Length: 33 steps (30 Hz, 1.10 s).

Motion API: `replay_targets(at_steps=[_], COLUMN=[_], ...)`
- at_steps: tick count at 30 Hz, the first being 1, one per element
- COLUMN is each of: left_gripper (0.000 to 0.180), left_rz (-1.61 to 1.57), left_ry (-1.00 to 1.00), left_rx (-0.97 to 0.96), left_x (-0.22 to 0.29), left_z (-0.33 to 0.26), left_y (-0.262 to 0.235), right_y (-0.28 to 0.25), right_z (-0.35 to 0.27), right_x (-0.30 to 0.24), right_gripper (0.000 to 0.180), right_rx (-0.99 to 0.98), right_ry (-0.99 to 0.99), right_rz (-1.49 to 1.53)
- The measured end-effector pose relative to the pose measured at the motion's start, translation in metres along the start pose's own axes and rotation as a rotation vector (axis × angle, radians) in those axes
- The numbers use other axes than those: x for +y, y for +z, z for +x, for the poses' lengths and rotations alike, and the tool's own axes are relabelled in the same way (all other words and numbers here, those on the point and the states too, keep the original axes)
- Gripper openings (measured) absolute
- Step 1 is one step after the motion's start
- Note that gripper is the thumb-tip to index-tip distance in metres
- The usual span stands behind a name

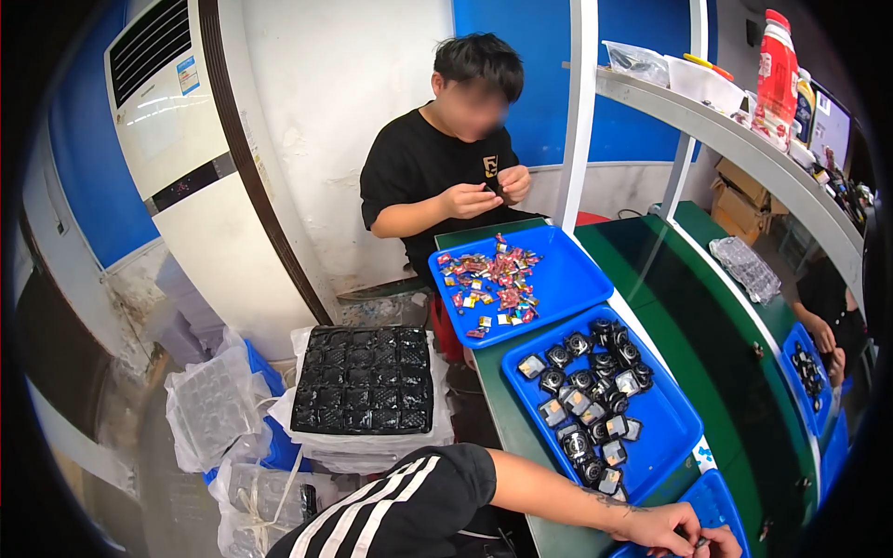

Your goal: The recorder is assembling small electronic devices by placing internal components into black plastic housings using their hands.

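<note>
Low on the right, my left hand [662,527] and my right hand [722,542] meet over a blue tray [712,498]. Fingertips of both hands pinch together around a small dark piece, too small to make out. Much of the right hand is cut off by the lower rim. Just beyond my left forearm, a larger blue tray [665,451] holds several small black units with round lens-like fronts [581,379], some showing pale square faces.
Farther off, another blue tray [572,270] holds small red-and-silver parts [507,279]. A co-worker [446,167] sits behind it, handling something small. At left, a black moulded tray [363,381] tops a wrapped stack. A green conveyor belt [707,344] and white shelf [726,135] run along the right.
</note>
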<state>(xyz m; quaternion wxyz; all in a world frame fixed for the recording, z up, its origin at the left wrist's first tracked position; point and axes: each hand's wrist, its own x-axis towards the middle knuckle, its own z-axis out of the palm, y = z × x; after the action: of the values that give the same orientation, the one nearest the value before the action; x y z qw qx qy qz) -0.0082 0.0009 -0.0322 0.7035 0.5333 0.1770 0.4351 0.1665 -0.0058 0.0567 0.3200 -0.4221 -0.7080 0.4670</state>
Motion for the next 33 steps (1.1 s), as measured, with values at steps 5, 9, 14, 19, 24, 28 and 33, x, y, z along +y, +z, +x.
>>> replay_targets(at_steps=[5, 9, 14, 19, 24, 28, 33], left_gripper=[0.019, 0.032, 0.022, 0.027, 0.027, 0.03, 0.042], left_rz=[0.045, 0.022, 0.036, -0.04, 0.03, 0.024, 0.069], left_ry=[0.064, 0.148, 0.29, 0.304, 0.153, 0.243, -0.003], left_rx=[-0.031, 0.524, 0.58, 0.418, 0.381, 0.245, 0.307], left_x=[0.02, 0.025, 0.028, -0.002, -0.005, 0.015, 0.052], left_z=[0.021, 0.001, 0.007, 0.028, 0.014, 0.016, -0.009], left_y=[-0.001, -0.045, -0.045, -0.026, -0.01, -0.002, -0.014], right_y=[-0.019, -0.004, 0.001, 0.001, 0.023, 0.016, 0.034], right_z=[0.014, 0.033, 0.029, -0.008, 0.005, 0.002, 0.027], right_x=[0.031, 0.005, 0.0, -0.009, -0.013, -0.016, -0.007], right_gripper=[0.01, 0.005, 0.008, 0.011, 0.012, 0.014, 0.013], right_rx=[0.284, 0.303, 0.178, 0.124, 0.114, 0.31, 0.399], right_ry=[-0.297, -0.198, -0.025, 0.018, -0.172, -0.215, -0.157], right_rz=[-0.023, 0.079, -0.031, -0.314, -0.396, -0.467, -0.252])
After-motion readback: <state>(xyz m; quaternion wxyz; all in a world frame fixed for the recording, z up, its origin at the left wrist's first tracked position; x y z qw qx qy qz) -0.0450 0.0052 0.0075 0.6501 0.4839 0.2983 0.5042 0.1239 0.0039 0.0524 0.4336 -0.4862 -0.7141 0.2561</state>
